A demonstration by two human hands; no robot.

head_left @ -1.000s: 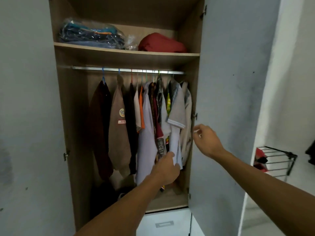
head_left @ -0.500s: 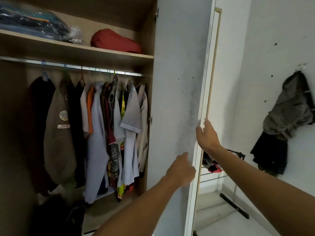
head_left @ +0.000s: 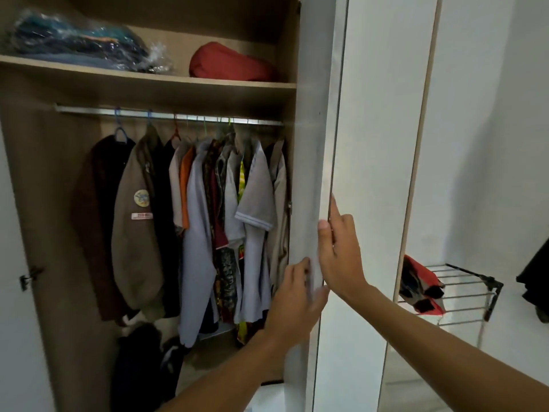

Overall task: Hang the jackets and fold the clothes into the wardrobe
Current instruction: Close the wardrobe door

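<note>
- My left hand is nearest, its straight fingers lying flat against the inner face of the right door, not curled round anything
- My right hand holds the front edge of the same door: the thumb is on the near face and the other fingers wrap behind the edge, so it grips the door
- The door is a stiff flat panel, I judge it light enough to swing with two hands, and its long edge is the good place to hold
- Behind the door is the wardrobe, open, with the hanging clothes on the rail
- These clothes are soft and limp; I think they are light, and better taken by the hanger hook or the shoulders than by the cloth
- I count about ten garments on the rail, packed close at the right so I cannot be exact; two look like jackets: a dark brown jacket and an olive jacket with two badges
- On the wardrobe floor lies one dark heap, not folded
- On the top shelf there are two things: one plastic-wrapped bundle and one red bundle
- Far right stands one wire rack with a red item on it
</note>
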